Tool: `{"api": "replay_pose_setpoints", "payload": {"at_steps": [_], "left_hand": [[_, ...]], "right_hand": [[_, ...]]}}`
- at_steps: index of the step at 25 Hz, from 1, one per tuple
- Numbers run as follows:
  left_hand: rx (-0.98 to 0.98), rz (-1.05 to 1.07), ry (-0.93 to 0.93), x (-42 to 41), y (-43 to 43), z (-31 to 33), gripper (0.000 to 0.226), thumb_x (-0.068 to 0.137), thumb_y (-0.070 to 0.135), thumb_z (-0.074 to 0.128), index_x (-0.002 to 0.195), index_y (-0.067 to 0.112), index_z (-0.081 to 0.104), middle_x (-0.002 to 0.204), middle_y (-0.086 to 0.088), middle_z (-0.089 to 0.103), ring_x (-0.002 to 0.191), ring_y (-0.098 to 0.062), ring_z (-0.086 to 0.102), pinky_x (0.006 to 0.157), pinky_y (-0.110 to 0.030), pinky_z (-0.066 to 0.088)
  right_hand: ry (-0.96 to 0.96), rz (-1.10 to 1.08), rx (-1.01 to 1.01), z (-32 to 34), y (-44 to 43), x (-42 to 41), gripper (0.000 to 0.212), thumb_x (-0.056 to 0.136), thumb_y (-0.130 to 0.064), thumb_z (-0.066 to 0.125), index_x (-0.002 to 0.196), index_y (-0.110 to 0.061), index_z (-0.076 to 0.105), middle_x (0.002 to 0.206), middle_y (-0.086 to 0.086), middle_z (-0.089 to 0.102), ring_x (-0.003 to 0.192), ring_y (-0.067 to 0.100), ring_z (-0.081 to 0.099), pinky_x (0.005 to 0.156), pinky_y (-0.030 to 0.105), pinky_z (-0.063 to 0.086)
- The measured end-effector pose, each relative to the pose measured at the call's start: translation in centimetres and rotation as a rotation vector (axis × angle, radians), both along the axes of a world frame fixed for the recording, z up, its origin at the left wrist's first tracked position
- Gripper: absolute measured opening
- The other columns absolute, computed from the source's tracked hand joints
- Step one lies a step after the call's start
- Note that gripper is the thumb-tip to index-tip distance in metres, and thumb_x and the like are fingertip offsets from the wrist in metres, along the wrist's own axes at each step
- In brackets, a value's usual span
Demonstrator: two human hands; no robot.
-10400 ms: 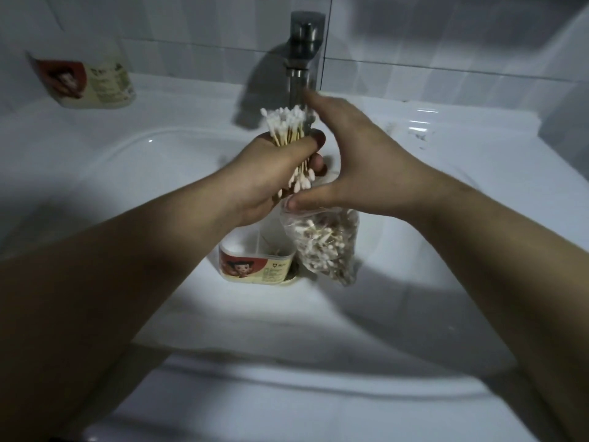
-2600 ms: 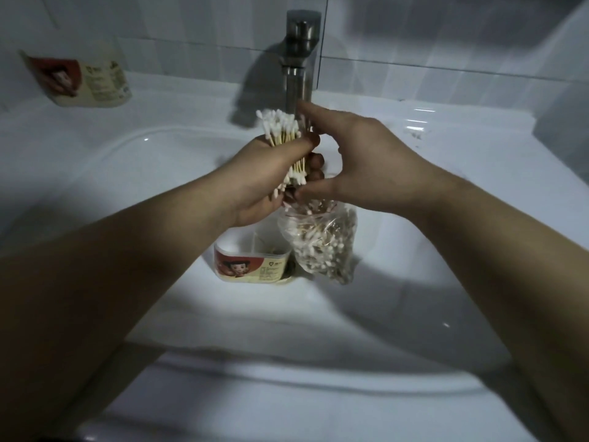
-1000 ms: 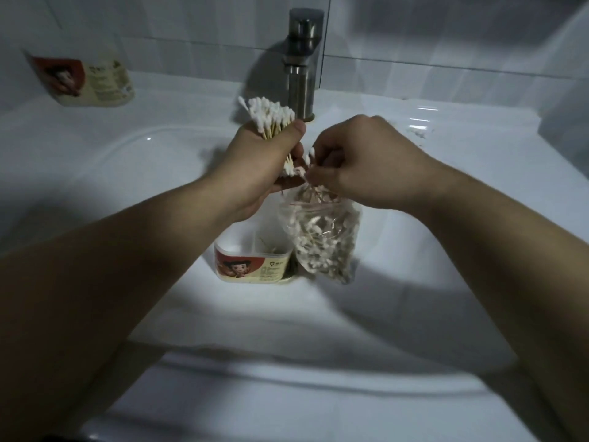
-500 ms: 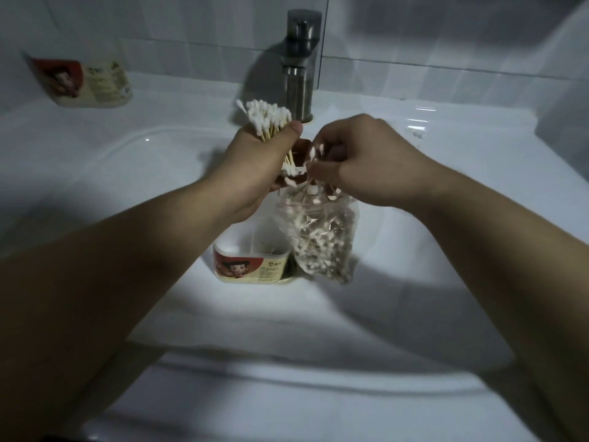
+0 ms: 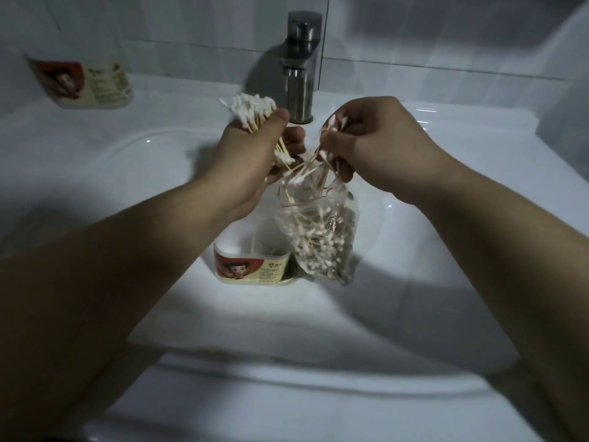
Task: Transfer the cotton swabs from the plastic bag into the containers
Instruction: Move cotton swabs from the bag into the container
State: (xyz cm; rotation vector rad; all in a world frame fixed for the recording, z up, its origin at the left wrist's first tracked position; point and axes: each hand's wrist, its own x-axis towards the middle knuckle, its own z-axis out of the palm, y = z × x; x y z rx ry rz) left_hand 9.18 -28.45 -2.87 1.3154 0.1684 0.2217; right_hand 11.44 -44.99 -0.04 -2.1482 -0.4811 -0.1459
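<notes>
At ten o'clock in the view, a white plastic tub with a red-and-cream cartoon label, the far container (image 5: 92,86), sits on the white surface (image 5: 38,132) beside the basin, close to the grey tiled wall. Toward eleven o'clock the left hand (image 5: 251,154) is curled round a thick bundle of cotton swabs (image 5: 251,108) with pale wooden sticks. Their white tips fan out above the thumb, and the lower tips poke out beneath the fist. At that hand's six o'clock a second white tub with the same label, the near container (image 5: 251,263), stands upright and open in the white ceramic sink basin (image 5: 134,193), with a few sticks showing inside. A brushed metal tap (image 5: 301,65) rises at twelve o'clock. Just beside the near container, at its three o'clock, is the clear plastic bag (image 5: 322,240) with a red zip line. It is heaped with swabs, and its mouth opens upward between the two hands; which hand holds its rim I cannot tell. At one o'clock the right hand (image 5: 373,145) pinches a few swabs (image 5: 318,164) between thumb and fingers, their sticks trailing down into the bag's mouth.
</notes>
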Motion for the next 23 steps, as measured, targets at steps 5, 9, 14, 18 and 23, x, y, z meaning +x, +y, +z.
{"api": "replay_pose_setpoints", "payload": {"at_steps": [5,9,14,18,23], "left_hand": [[-0.134,0.032,0.022,0.19,0.43,0.27,0.011,0.104,0.025,0.057,0.097,0.018,0.062,0.076,0.002,0.073,0.071,-0.011,0.071,0.060,-0.029,0.057],[-0.132,-0.032,0.044,-0.15,-0.01,0.40,0.012,0.104,0.025,0.057,0.097,0.017,0.061,0.078,-0.001,0.073,0.074,-0.015,0.071,0.077,-0.040,0.062],[-0.097,-0.125,0.072,-0.47,-0.12,0.40,0.014,0.104,0.026,0.056,0.096,0.020,0.065,0.083,-0.002,0.076,0.083,-0.019,0.073,0.077,-0.038,0.061],[-0.080,-0.116,0.057,-0.40,-0.08,0.38,0.009,0.104,0.027,0.057,0.099,0.021,0.062,0.085,-0.001,0.077,0.085,-0.017,0.074,0.091,-0.045,0.058],[0.064,-0.204,-0.063,-0.51,-0.01,-0.12,0.016,0.096,0.026,0.067,0.107,0.016,0.065,0.108,-0.008,0.077,0.102,-0.024,0.075,0.093,-0.046,0.059]], "right_hand": [[0.007,-0.031,0.099,0.46,-0.21,-0.09,0.013,0.094,-0.015,0.067,0.085,-0.006,0.070,0.065,0.011,0.072,0.052,0.020,0.068,0.062,0.041,0.057],[0.073,0.008,0.144,0.32,-0.21,0.11,0.012,0.094,-0.011,0.068,0.083,-0.007,0.071,0.067,0.012,0.072,0.057,0.025,0.070,0.067,0.044,0.062],[0.083,0.013,0.168,0.39,-0.29,0.24,0.012,0.093,-0.008,0.068,0.082,-0.008,0.070,0.064,0.009,0.070,0.059,0.027,0.069,0.066,0.043,0.062],[0.077,0.010,0.158,0.46,-0.23,0.15,0.013,0.094,-0.008,0.068,0.081,-0.009,0.068,0.060,0.002,0.070,0.056,0.022,0.069,0.064,0.038,0.062],[0.072,0.004,0.146,0.50,-0.32,0.09,0.014,0.093,-0.007,0.068,0.080,-0.006,0.068,0.063,0.008,0.069,0.054,0.023,0.068,0.063,0.039,0.061]]}}
